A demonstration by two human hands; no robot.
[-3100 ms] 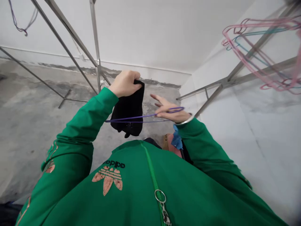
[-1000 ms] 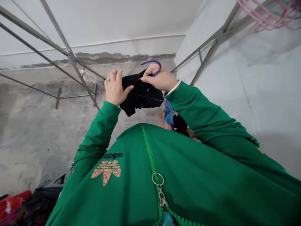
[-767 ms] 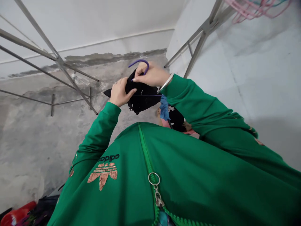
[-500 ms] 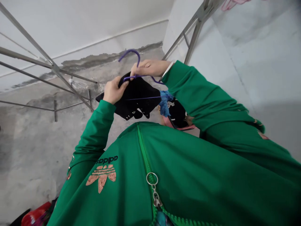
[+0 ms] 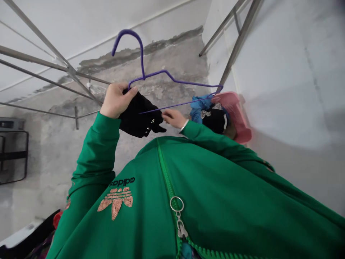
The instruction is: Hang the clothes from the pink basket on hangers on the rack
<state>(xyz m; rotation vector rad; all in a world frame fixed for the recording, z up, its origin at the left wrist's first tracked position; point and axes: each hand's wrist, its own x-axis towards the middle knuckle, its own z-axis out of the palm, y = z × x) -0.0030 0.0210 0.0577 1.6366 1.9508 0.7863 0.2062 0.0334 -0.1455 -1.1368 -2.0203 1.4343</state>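
Observation:
A purple clothes hanger (image 5: 185, 83) slants across the middle, its hook up and its right arm bare. My left hand (image 5: 116, 100) grips the hanger's left shoulder together with a black garment (image 5: 134, 117), thumb on top. The garment hangs over the hanger's left end and shows small shiny metal fasteners along its lower edge. At the garment's right edge is my right hand (image 5: 174, 118), its fingers curled and pinching the black cloth just below the hanger's bottom bar.
A pink basket (image 5: 244, 122) with blue and black clothes stands on the floor by the right wall. Metal rack frames (image 5: 71, 70) rise at the left and at the upper right (image 5: 237, 46). More clothes (image 5: 40, 233) lie at the lower left.
My right hand has left the hanger's neck and moved down to the garment's right edge. The garment has come off the hanger's right arm. The hanger sits higher in view.

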